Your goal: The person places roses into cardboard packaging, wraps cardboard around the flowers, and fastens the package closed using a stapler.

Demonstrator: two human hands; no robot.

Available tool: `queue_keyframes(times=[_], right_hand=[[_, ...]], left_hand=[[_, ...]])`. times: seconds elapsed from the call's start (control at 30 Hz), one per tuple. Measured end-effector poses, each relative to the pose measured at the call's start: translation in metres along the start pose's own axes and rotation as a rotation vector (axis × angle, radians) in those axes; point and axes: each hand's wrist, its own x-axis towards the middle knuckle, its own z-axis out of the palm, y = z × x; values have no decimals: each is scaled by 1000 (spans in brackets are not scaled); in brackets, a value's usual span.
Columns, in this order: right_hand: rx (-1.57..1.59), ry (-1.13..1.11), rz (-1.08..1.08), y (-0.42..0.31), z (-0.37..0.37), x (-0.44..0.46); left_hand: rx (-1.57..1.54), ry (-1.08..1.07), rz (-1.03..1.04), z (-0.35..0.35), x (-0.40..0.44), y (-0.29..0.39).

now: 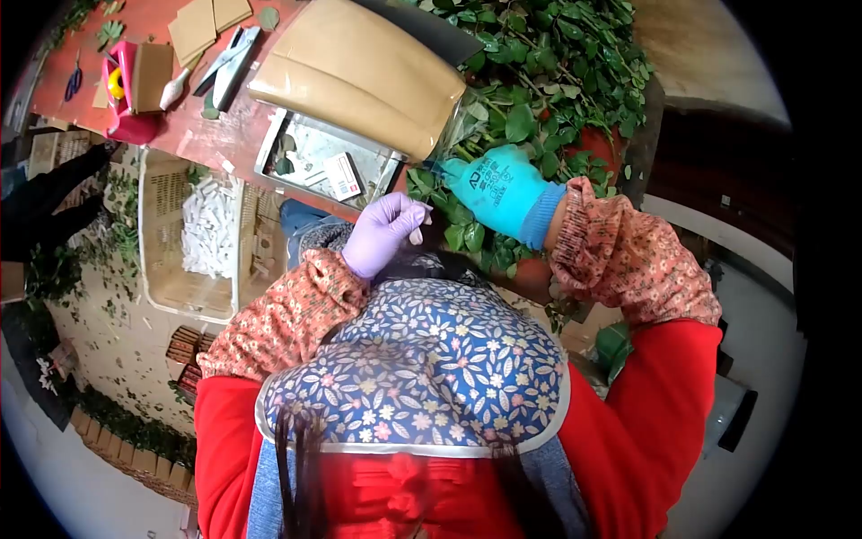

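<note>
My left hand [386, 234], in a thin purple glove, is held just in front of the table edge with its fingers curled and pinched together. Whether something small sits between its fingertips I cannot make out. My right hand [498, 193] wears a blue coated glove and is closed beside the lower corner of a brown paper wrap [359, 76]. Its fingertips are mostly hidden, so what they grip is unclear. Clear plastic [456, 126] shows at the end of the paper. Dense leafy green stems [557, 90] lie behind and beside this hand.
A metal tray [305, 148] holds a small white box [342, 176]. On the red table [193, 148] are a pink holder [135, 126], scissors [74, 83], a stapler-like tool [235, 67] and cardboard pieces [193, 31]. A crate [162, 260] contains white pieces. Another person's dark-clothed legs [58, 198] show left.
</note>
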Motion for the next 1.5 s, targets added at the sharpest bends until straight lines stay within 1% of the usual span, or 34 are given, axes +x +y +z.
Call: queue_keyframes(times=[0.07,0.1,0.17,0.23,0.3,0.37,0.4,0.43,0.47,0.5,0.53,0.57,0.67,0.73,0.77,0.83,0.87,0.9,0.97,1.0,1.03,1.1,1.13,1.17,1.2,1.23,1.27,1.3,1.33,1.37,1.4,1.43,1.47,1.5], right_hand=[[6,-137,14,1,-4,5],[1,-142,6,2,-1,6],[45,-82,1,5,9,5],[72,-42,-5,6,18,6],[95,3,-16,7,30,6],[147,141,-73,7,43,5],[162,181,-76,2,42,2],[176,219,-82,-7,39,-4],[147,260,-57,-16,35,-7],[234,241,-22,-28,15,-13],[331,241,-3,-38,13,-17],[429,241,20,-46,14,-22],[607,306,105,-62,23,-39],[695,335,153,-69,29,-45],[773,376,188,-71,32,-48],[856,426,238,-75,35,-48],[893,438,242,-77,35,-47],[926,455,247,-78,34,-46],[909,470,247,-78,36,-40],[900,462,231,-77,35,-38],[894,480,245,-77,31,-36],[956,496,209,-76,26,-35],[962,453,180,-75,31,-33],[965,470,189,-79,44,-24],[1282,472,164,-86,64,-10],[1598,474,131,-90,81,1],[2020,347,217,-92,93,9],[2436,186,293,-94,104,16],[2533,285,272,-102,125,28],[2627,374,247,-109,143,39],[2744,405,295,-112,145,46],[2864,428,332,-116,149,55],[2750,625,140,-125,158,63],[2593,784,111,-127,171,71]], left_hand=[[23,3,9,-12,16,-16],[31,-15,-5,-24,27,-21],[73,22,-24,-28,46,-18],[62,128,-62,-29,72,-23],[-18,162,-83,-23,83,-21],[-73,283,-173,-14,83,-9],[-64,338,-161,-26,98,-32],[-79,359,-149,-23,102,-34],[65,436,-144,-19,107,-36],[213,509,-145,-17,109,-35],[406,502,-150,-18,108,-31],[594,508,-63,-19,105,-29],[702,463,-120,-29,94,-26],[945,374,-62,-25,76,-14],[999,354,-116,-17,65,-2],[1132,355,221,-7,58,-1],[1207,273,100,1,64,3],[1315,253,25,8,71,1],[1457,42,-99,-2,106,-19],[1444,39,-197,9,101,-2],[1305,81,-70,1,94,-8],[1300,176,173,-14,75,-15],[1092,77,12,-34,68,-7],[944,63,-50,-56,56,4],[797,58,-113,-77,45,16],[714,131,-79,-98,27,31],[760,255,79,-130,14,40],[486,452,67,-132,-4,67],[431,562,80,-146,-12,89],[368,612,172,-172,-14,98],[275,596,197,-187,-17,113],[255,607,214,-180,-21,136],[252,616,249,-182,-18,149],[246,617,285,-184,-10,160]])
